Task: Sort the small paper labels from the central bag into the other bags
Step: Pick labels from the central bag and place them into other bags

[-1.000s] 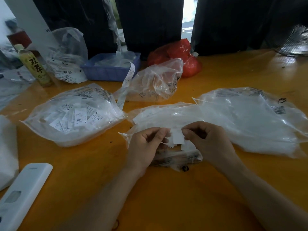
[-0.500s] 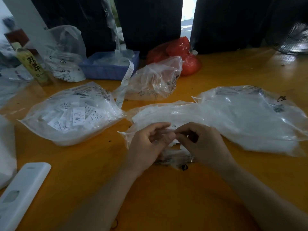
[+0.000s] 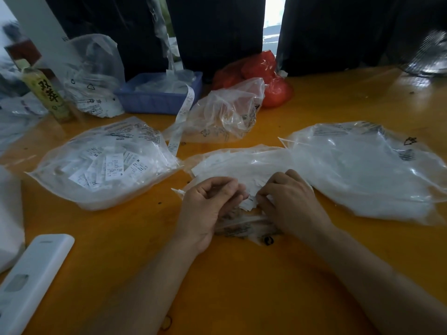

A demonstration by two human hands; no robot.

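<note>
- Orange table (image 3: 242, 286); central bag (image 3: 242, 165) between two side bags.
- Left hand (image 3: 205, 209), right hand (image 3: 290, 204): curled fingers pinching paper labels (image 3: 249, 203) over it.

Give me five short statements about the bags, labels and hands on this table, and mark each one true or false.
1. Both hands, left hand and right hand, work at the central bag. True.
2. The left bag shows printed labels through its plastic. True.
3. The blue tray sits at the table's near edge. False: it sits at the far side, behind the bags.
4. The red bag lies between the hands. False: it lies far back, behind a crumpled clear bag.
5. A drink bottle stands at far left. True.
</note>
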